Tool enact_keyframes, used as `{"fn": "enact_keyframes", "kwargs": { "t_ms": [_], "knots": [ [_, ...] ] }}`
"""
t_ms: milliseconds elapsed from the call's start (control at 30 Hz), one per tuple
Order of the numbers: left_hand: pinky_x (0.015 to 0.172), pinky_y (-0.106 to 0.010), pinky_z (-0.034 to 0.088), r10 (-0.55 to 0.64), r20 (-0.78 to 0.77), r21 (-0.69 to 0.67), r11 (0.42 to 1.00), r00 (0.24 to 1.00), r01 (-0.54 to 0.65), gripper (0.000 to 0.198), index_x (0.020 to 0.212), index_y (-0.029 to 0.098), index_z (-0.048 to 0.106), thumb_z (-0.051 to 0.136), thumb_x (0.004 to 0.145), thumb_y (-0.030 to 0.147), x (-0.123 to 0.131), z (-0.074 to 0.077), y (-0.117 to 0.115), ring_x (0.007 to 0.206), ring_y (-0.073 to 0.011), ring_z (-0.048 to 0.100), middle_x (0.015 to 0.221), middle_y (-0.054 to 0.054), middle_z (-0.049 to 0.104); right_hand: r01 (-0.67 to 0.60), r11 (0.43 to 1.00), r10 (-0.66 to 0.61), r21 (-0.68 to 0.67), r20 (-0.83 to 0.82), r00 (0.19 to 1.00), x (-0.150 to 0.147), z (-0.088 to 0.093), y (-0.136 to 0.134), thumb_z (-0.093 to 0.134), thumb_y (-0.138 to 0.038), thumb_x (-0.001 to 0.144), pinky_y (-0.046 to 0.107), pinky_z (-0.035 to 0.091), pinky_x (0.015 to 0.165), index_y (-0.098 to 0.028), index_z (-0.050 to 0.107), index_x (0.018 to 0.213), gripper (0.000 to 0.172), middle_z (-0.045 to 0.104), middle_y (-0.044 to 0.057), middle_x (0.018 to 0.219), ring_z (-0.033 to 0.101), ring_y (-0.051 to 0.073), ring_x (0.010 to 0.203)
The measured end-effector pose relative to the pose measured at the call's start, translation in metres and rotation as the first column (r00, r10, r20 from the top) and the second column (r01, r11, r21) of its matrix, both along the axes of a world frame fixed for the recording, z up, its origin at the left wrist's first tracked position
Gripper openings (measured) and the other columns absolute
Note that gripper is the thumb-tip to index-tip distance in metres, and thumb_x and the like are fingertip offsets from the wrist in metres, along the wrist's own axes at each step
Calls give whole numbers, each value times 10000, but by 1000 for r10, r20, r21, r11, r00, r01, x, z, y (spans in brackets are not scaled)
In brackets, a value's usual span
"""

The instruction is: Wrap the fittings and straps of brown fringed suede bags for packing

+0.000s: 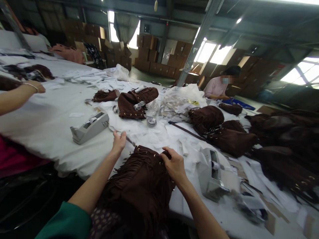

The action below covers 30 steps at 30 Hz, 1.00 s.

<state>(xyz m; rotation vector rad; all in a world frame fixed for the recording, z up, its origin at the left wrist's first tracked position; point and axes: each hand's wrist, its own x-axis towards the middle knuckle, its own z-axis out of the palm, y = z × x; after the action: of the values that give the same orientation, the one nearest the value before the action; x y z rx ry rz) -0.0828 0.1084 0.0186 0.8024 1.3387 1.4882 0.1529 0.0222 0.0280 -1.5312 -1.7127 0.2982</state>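
Tape dispenser (89, 127) left of fringed bag (142, 172); left hand (119, 142) pinches cord (131, 141) running to bag's rim; loose bag (129, 106) beyond it, finished or not, cannot tell; fringed bag between the hands, handling seems unfinished; right hand (174, 164) grips its rim; second dispenser (205, 172) right of it, crowding that side; bag heap (286, 132) farther right

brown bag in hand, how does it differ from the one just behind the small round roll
The held bag has the right hand on it; the other bag has none. The held bag's eyelet edge lies on its far side, the other bag's on its near side. Both are brown and fringed.
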Motion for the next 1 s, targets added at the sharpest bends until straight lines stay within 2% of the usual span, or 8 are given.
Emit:
{"fn": "enact_keyframes", "kwargs": {
  "t_ms": [133, 200, 300, 400, 533, 733, 867, 1000],
  "knots": [
    [582, -231, 450, -173, 12, -47, 984, 985, 173, 384, 1083, 179, 512, 588, 807, 434, 1, -8, -60, 650, -133, 590, 862, -55, 630, 20, 989, -16, 149, -27, 999, -13, -22, -21, 579, -221, 831, 344, 537, 831, -207, 654, 1073, 253, 708, 65, 1016, 670, 204, 903],
    [549, -250, 463, -560, 314, -188, 755, 767, 628, 490, 961, 121, 590, 475, 832, 579, 17, -13, -88, 612, -160, 611, 775, -95, 652, -20, 968, 25, 249, -17, 1000, -25, -38, -40, 549, -187, 860, 326, 548, 825, -207, 639, 1110, 266, 709, 62, 1012, 676, 191, 891],
    [562, -255, 490, -568, 646, -271, 454, 510, 849, 612, 779, 95, 620, 403, 825, 665, 46, -26, -108, 621, -174, 631, 703, -114, 663, -279, 909, 252, 310, 126, 960, -41, -56, -69, 503, -148, 885, 338, 534, 882, -186, 587, 1196, 324, 677, 90, 1102, 636, 202, 1025],
    [519, -210, 472, -437, 687, -353, 498, 581, 792, 441, 715, 93, 616, 510, 863, 494, 61, -46, -106, 531, -124, 590, 599, -61, 635, -440, 863, 372, 247, 279, 885, -44, -68, -87, 533, -219, 884, 414, 474, 973, -157, 523, 1266, 387, 619, 125, 1212, 537, 241, 1181],
    [509, -213, 488, -471, 671, -297, 538, 573, 789, 294, 806, 109, 633, 555, 866, 387, 61, -61, -102, 542, -121, 606, 663, -51, 663, -266, 958, 212, 108, 358, 909, -31, -77, -84, 466, -218, 907, 459, 425, 994, -148, 448, 1335, 434, 553, 139, 1299, 479, 253, 1232],
    [612, -287, 541, -487, 563, -189, 711, 668, 677, 394, 865, 87, 623, 469, 901, 447, 74, -46, -98, 577, -140, 638, 726, -103, 690, -115, 991, 71, 64, 480, 875, 17, -79, -55, 487, -350, 894, 469, 451, 893, -135, 647, 1067, 319, 659, 160, 1082, 578, 290, 1057],
    [625, -257, 527, -537, 548, 7, 769, 641, 639, 285, 856, 101, 623, 577, 853, 382, 98, -25, -79, 584, -126, 636, 767, -91, 697, 180, 976, -200, 119, 187, 962, 40, -46, -56, 419, -450, 913, 396, 480, 811, -153, 686, 884, 401, 687, 148, 945, 627, 255, 904],
    [670, -240, 511, -624, 585, 49, 665, 518, 746, 283, 770, 82, 645, 620, 813, 360, 114, -27, -73, 696, -150, 649, 768, -100, 682, 210, 945, -274, -250, -254, 928, 13, -24, -60, 391, -589, 878, 265, 478, 554, -155, 675, 809, 523, 675, 69, 651, 624, 177, 581]
  ]
}}
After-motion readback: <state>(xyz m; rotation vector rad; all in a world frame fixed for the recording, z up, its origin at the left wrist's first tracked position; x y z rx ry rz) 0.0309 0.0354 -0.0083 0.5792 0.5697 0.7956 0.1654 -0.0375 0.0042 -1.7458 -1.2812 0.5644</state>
